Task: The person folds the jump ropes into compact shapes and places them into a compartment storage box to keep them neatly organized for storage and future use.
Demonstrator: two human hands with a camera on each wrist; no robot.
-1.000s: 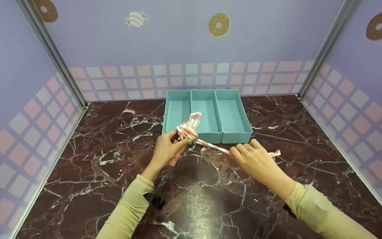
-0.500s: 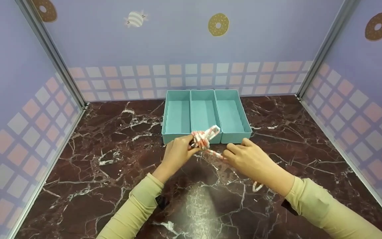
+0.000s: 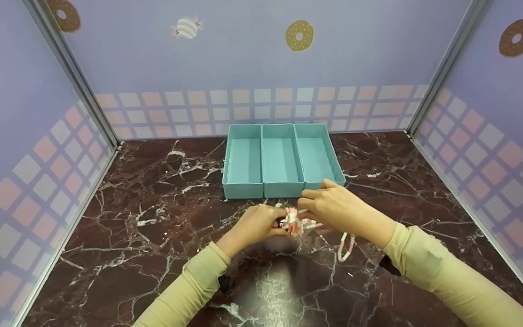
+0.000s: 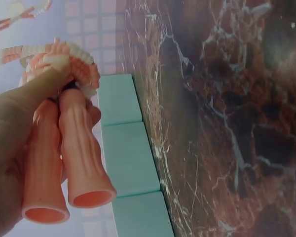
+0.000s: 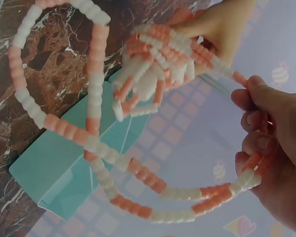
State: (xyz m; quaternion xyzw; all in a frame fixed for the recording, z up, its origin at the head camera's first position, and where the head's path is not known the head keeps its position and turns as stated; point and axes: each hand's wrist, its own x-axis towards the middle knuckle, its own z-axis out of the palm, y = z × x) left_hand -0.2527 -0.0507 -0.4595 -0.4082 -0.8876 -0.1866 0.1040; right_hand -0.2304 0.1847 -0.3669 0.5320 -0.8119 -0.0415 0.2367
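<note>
A beaded jump rope (image 3: 292,222) in pink and white segments is bunched in front of the bins. My left hand (image 3: 254,225) grips it with the two pink handles (image 4: 81,148) side by side, their flared hollow ends showing in the left wrist view. Rope turns are wrapped about the upper part of the handles. Close by on the right, my right hand (image 3: 336,209) pinches the strand running from the bundle, with more rope under its curled fingers. A loose loop (image 5: 64,131) hangs from that hand in the right wrist view.
Three teal open-topped bins (image 3: 284,190) stand side by side behind the hands, near the back wall. Patterned purple panels (image 3: 261,59) enclose the dark marbled tabletop (image 3: 166,263) at the back and sides.
My left hand has moved right and nearer the body with the bundle, turning it. My right hand has shifted slightly left, so the hands are closer. A rope loop now hangs below the right hand.
</note>
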